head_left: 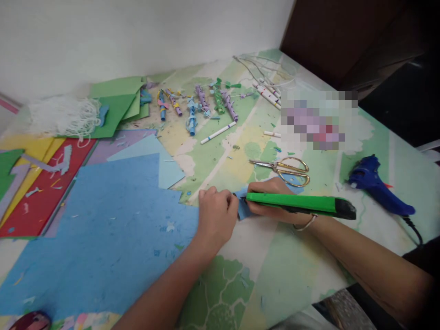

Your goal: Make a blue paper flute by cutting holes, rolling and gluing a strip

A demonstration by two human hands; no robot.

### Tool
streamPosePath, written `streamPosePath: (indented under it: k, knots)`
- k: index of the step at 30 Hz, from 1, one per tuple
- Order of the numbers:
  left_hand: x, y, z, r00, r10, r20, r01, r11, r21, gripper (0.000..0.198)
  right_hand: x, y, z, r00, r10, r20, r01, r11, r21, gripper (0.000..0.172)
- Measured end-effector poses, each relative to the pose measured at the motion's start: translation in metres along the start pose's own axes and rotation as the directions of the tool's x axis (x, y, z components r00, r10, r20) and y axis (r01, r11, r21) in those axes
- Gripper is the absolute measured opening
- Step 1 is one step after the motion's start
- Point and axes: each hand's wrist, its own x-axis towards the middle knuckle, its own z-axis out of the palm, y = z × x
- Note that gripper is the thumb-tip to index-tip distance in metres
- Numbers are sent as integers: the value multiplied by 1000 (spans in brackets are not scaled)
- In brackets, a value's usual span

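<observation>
My right hand [271,201] is closed around a green utility knife [299,204], whose tip points left at a small blue paper piece [242,210]. My left hand [216,214] is curled into a loose fist and pinches the left edge of that same blue piece on the table. A large blue paper sheet [113,229] lies just left of my left hand.
Gold scissors [285,168] lie beyond my right hand, and a blue glue gun [376,185] sits at the right. Rolled paper pieces [197,107], white sticks [217,133], green sheets [117,105], red and yellow sheets [41,183] and white string [62,114] cover the far table.
</observation>
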Motion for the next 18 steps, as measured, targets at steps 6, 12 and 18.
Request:
streamPosePath:
  k: [6, 12, 18]
  knots:
    - [0, -6, 0, 1000, 22, 2, -22, 998, 64, 26, 5, -6, 5, 996, 87, -34, -88, 996, -8, 14]
    - [6, -11, 3, 996, 85, 26, -88, 985, 149, 20, -1, 1, 20, 987, 10, -159, 4, 996, 87, 22]
    - [6, -11, 2, 995, 98, 36, -103, 980, 169, 18, -5, 2, 24, 981, 25, -192, -10, 997, 78, 17]
